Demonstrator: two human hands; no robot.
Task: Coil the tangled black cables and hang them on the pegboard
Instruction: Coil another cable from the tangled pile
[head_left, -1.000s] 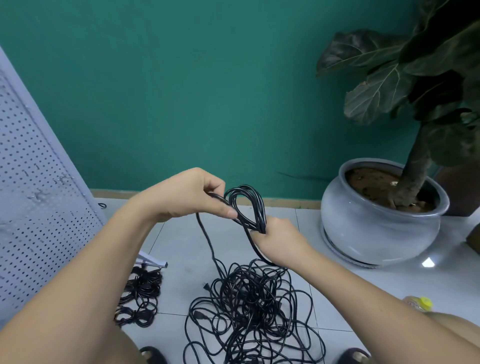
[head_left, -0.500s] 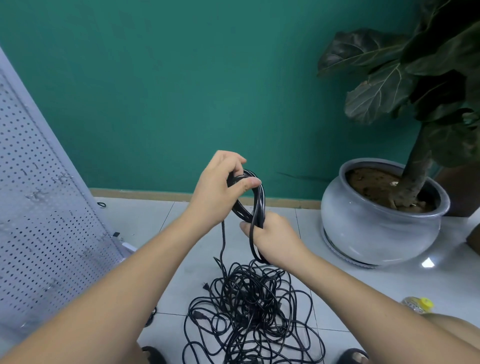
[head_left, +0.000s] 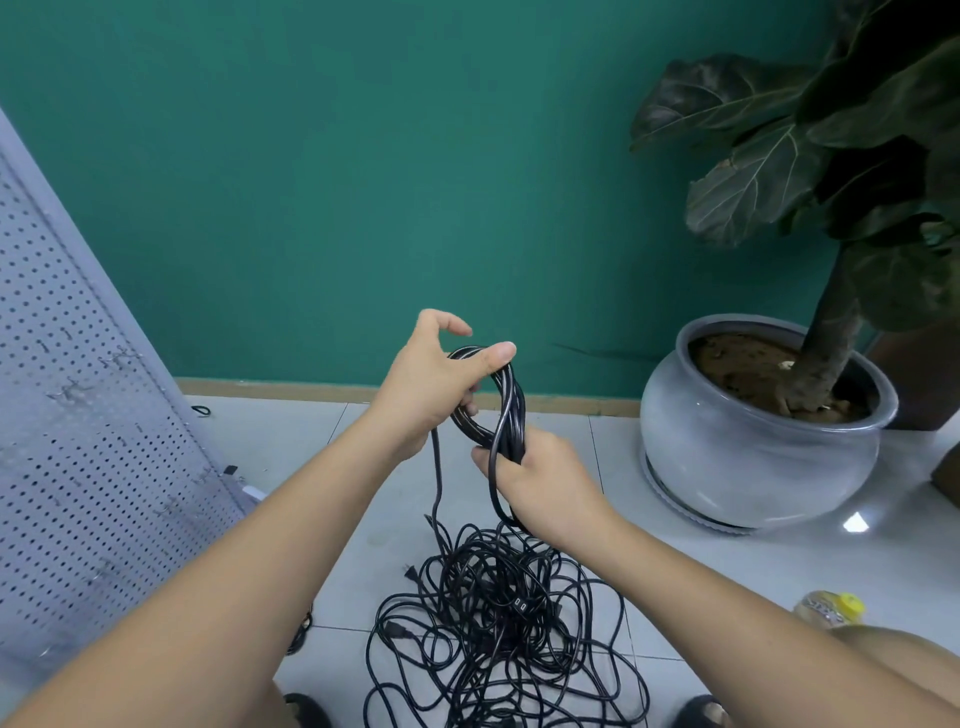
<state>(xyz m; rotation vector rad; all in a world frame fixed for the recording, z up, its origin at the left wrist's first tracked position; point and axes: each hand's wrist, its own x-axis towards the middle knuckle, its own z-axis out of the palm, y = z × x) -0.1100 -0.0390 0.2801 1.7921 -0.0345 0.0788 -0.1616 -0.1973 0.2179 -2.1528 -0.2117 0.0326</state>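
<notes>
A small coil of black cable (head_left: 506, 400) is held up in the air between both hands, above the floor and in front of the teal wall (head_left: 363, 182). The right hand (head_left: 543, 486) grips the coil's lower end, its fingers curled round the bunched strands. The left hand (head_left: 428, 387) holds the upper loop, with the thumb laid over the top of the loop and the other fingers curled behind it, the index finger raised a little. From the left hand a single strand (head_left: 439, 483) drops straight down, and another length leaves below the right hand; both run into the tangled pile of black cables (head_left: 498, 629) lying on the pale tiled floor (head_left: 769, 566) just under the hands. A two-pin plug (head_left: 410, 572) sticks out at the pile's left edge. The white pegboard (head_left: 78, 426) leans at the left, well apart from the coil, with a few small metal hooks on it – whether any cable hangs there cannot be told. To the right stands a grey glazed planter (head_left: 748, 452) with a large-leaved plant (head_left: 769, 166) rooted in its soil. A bottle with a yellow cap (head_left: 831, 609) lies near the person's right knee, and dark shoe tips show at the bottom edge.
</notes>
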